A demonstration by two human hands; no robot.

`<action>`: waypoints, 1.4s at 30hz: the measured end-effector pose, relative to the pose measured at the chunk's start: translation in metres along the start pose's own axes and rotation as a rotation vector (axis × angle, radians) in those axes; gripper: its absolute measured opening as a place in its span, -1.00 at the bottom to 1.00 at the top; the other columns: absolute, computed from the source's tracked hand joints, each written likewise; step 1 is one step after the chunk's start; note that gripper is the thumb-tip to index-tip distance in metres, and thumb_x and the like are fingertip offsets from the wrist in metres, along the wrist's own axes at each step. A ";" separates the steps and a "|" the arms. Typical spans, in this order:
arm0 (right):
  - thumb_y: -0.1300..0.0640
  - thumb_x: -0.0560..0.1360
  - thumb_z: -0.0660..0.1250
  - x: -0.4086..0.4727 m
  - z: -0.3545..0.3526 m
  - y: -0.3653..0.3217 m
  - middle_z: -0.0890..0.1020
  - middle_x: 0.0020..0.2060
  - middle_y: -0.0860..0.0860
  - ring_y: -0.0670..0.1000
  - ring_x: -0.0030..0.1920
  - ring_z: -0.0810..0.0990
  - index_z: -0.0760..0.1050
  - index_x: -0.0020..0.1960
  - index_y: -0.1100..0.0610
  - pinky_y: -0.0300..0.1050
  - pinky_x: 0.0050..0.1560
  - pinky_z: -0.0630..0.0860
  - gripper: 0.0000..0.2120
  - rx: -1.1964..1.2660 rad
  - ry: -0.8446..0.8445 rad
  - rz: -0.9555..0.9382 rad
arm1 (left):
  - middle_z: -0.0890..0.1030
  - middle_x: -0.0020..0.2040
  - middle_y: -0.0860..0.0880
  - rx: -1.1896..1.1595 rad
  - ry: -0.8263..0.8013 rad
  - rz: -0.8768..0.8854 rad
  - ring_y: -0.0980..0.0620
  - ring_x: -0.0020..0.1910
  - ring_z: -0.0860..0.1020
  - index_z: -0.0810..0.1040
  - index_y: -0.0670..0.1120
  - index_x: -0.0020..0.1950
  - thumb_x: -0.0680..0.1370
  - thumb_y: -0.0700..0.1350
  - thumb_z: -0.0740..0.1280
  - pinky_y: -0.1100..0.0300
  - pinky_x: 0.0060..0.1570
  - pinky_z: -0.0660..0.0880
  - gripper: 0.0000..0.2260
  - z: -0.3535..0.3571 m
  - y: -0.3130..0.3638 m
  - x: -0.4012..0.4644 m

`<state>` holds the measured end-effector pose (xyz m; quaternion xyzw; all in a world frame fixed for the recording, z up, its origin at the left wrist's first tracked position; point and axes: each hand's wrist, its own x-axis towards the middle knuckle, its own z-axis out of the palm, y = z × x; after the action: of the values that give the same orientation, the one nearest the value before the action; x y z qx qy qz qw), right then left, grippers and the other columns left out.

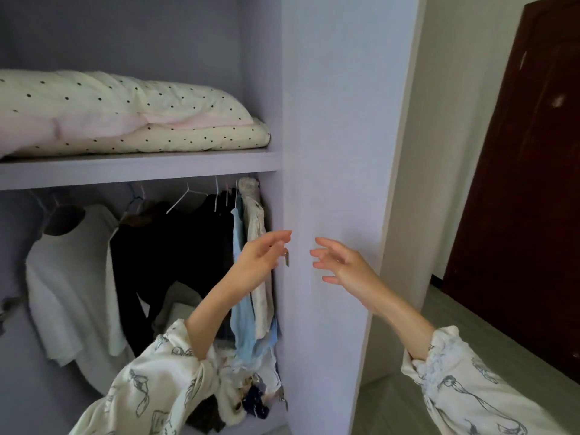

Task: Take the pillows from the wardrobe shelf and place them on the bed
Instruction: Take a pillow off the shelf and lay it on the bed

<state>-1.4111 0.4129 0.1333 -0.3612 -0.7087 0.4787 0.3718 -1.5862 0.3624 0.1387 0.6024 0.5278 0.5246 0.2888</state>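
Observation:
Two cream pillows with black dots lie stacked on the wardrobe shelf [141, 169] at upper left: the top pillow [103, 98] over the bottom pillow [201, 138], with a pale pink layer between them. My left hand [262, 254] is raised below the shelf, in front of the hanging clothes, fingers apart and holding nothing. Just to its right, my right hand [340, 262] hovers in front of the wardrobe's lilac side panel [332, 152], also open and empty. Both hands are well below the pillows. The bed is not in view.
Under the shelf hang a white top [72, 277], dark garments [175, 246] and a light blue one [243, 321] on hangers, with a heap of clothes [248, 400] at the bottom. A dark wooden door [521, 215] stands at the right over a grey-green floor [408, 400].

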 end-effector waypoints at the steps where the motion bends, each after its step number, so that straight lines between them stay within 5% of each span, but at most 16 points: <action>1: 0.16 0.58 0.14 0.009 0.009 -0.003 0.54 0.09 -0.05 -0.05 0.08 0.54 0.33 0.34 0.03 -0.16 0.04 0.48 -0.67 -0.008 -0.008 -0.013 | 0.53 0.19 0.01 0.015 0.019 0.005 0.03 0.16 0.51 0.45 -0.08 0.29 0.61 -0.15 0.14 0.08 0.16 0.45 -0.73 -0.013 -0.003 0.002; 8: 0.21 0.58 0.14 0.099 0.097 -0.037 0.56 0.13 0.07 0.03 0.09 0.56 0.36 0.33 0.12 -0.01 0.18 0.44 -0.67 -0.150 -0.082 -0.138 | 0.52 0.14 0.04 0.174 0.132 0.035 0.06 0.13 0.51 0.41 -0.05 0.32 0.61 -0.18 0.13 0.17 0.07 0.48 -0.71 -0.131 -0.034 0.029; 13: 0.16 0.58 0.14 0.176 0.160 -0.063 0.56 0.18 0.06 0.04 0.16 0.53 0.35 0.34 0.10 -0.04 0.21 0.44 -0.67 -0.223 -0.118 -0.234 | 0.52 0.20 0.01 0.337 0.164 0.073 0.01 0.18 0.50 0.40 0.01 0.31 0.60 -0.16 0.15 0.04 0.22 0.43 -0.71 -0.234 -0.057 0.072; 17: 0.10 0.58 0.16 0.246 0.193 -0.094 0.56 0.16 0.01 -0.05 0.15 0.51 0.35 0.34 0.07 -0.21 0.14 0.39 -0.67 -0.304 -0.085 -0.336 | 0.50 0.23 0.00 0.475 0.239 0.156 0.11 0.12 0.49 0.42 0.02 0.29 0.58 -0.18 0.17 0.27 0.12 0.36 -0.71 -0.305 -0.055 0.113; 19: 0.10 0.58 0.16 0.279 0.207 -0.111 0.56 0.14 -0.01 -0.08 0.14 0.50 0.36 0.33 0.07 -0.32 0.05 0.32 -0.67 -0.375 -0.043 -0.410 | 0.44 0.28 0.00 0.560 0.257 0.204 0.12 0.14 0.44 0.38 0.03 0.32 0.58 -0.18 0.18 0.23 0.13 0.37 -0.68 -0.333 -0.051 0.130; 23: 0.11 0.56 0.18 0.338 0.229 -0.144 0.52 0.22 0.04 0.00 0.24 0.46 0.35 0.35 0.08 -0.16 0.23 0.33 -0.64 -0.453 0.035 -0.551 | 0.36 0.34 -0.04 0.839 0.298 0.364 0.08 0.28 0.33 0.33 -0.02 0.38 0.55 -0.17 0.21 0.35 0.23 0.20 -0.62 -0.377 -0.034 0.165; 27: 0.09 0.56 0.18 0.391 0.237 -0.171 0.45 0.31 0.07 0.05 0.33 0.37 0.30 0.39 0.09 -0.13 0.28 0.24 -0.60 -0.591 0.115 -0.681 | 0.29 0.42 -0.10 1.124 0.407 0.472 -0.08 0.40 0.21 0.25 -0.04 0.43 0.53 -0.12 0.23 0.05 0.36 0.19 -0.54 -0.402 -0.020 0.206; 34: -0.12 0.49 0.24 0.477 0.236 -0.192 0.20 0.47 0.05 0.06 0.48 0.07 0.10 0.48 0.03 0.07 0.44 0.04 -0.36 -0.880 0.182 -0.821 | 0.14 0.49 -0.08 1.635 0.572 0.316 -0.14 0.48 0.02 -0.11 0.09 0.50 0.40 0.29 0.28 -0.35 0.35 -0.11 -0.17 -0.434 -0.012 0.281; 37: -0.23 0.40 0.31 0.509 0.238 -0.194 -0.01 0.52 -0.03 0.02 0.51 -0.15 -0.08 0.50 -0.07 0.23 0.45 -0.12 -0.16 -1.022 0.086 -0.797 | 0.18 0.47 -0.04 1.829 0.566 0.214 -0.10 0.46 0.09 -0.13 0.09 0.49 0.28 0.42 0.26 -0.38 0.32 -0.07 -0.05 -0.445 -0.013 0.303; 42: -0.25 0.32 0.36 0.552 0.235 -0.210 0.07 0.49 -0.04 0.02 0.48 0.01 -0.18 0.48 -0.13 0.29 0.41 -0.05 -0.04 -1.170 0.103 -0.939 | 0.27 0.39 -0.02 1.904 0.562 0.143 -0.08 0.36 0.25 -0.07 0.13 0.45 0.18 0.31 0.45 -0.24 0.24 0.20 0.01 -0.462 -0.005 0.325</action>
<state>-1.9048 0.7365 0.3695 -0.1813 -0.9087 -0.2023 0.3170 -2.0550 0.5734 0.3712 0.4672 0.7403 0.0224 -0.4829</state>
